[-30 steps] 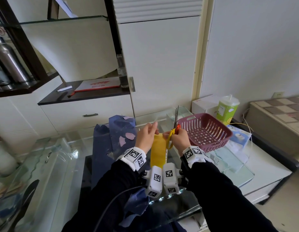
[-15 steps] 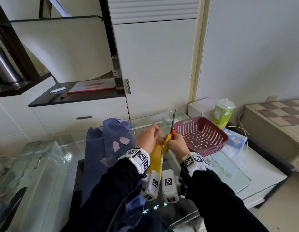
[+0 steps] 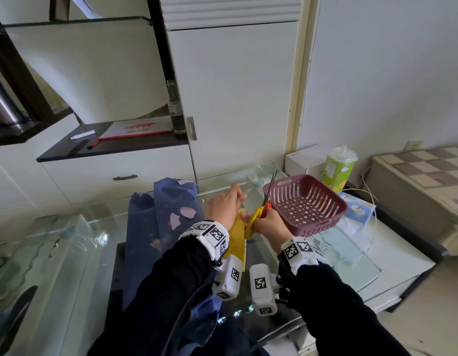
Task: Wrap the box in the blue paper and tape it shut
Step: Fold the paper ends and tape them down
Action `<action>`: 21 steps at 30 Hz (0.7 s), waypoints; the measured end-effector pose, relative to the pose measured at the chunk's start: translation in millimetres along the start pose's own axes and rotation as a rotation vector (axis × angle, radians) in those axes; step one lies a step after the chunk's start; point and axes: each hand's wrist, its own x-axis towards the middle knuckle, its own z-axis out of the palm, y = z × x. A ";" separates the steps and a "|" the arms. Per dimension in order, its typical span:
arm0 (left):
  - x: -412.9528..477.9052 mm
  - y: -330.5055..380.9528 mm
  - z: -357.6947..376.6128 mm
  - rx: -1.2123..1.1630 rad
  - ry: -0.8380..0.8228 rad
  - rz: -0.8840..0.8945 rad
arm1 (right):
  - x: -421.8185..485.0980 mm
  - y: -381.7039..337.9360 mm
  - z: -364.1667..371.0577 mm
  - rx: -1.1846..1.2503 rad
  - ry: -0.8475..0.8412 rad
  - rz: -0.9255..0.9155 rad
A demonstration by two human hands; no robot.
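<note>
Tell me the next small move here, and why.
Probably close the scissors across the pale strip the left hand seems to pinch: the right hand grips them, blades slightly parted, raised beside that strip, above the yellow piece.

Home, prob. a living-rm corner. Landmark: glass table (image 3: 217,186) in front of me, low, coffee-table type. Behind table: white cabinet (image 3: 235,98), drawer (image 3: 120,173) w/ dark handle, dark shelf (image 3: 114,149) holding a bottle (image 3: 175,109) and a red-white folder (image 3: 138,127). Far left of table: steel flask (image 3: 1,104) on a dark rack. On table's right end: plum plastic basket (image 3: 310,205). Just past that end: green takeaway cup (image 3: 337,170) w/ straw, white carton (image 3: 305,159), tissue pack (image 3: 357,209). Right of table: low unit under a checked cloth (image 3: 428,173), wall socket (image 3: 414,144) above it. Plain pale walls, household clutter, no work gear.
</note>
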 end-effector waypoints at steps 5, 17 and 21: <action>0.9 -3.0 1.1 0.049 -0.002 -0.020 | -0.9 0.3 0.3 -0.037 -0.055 0.067; 0.2 -3.0 -5.3 0.054 -0.008 0.007 | -1.6 -3.1 2.6 -0.011 -0.218 0.146; 0.9 -5.3 -13.2 -0.017 -0.012 -0.035 | 2.0 -6.8 8.7 -0.060 -0.225 0.137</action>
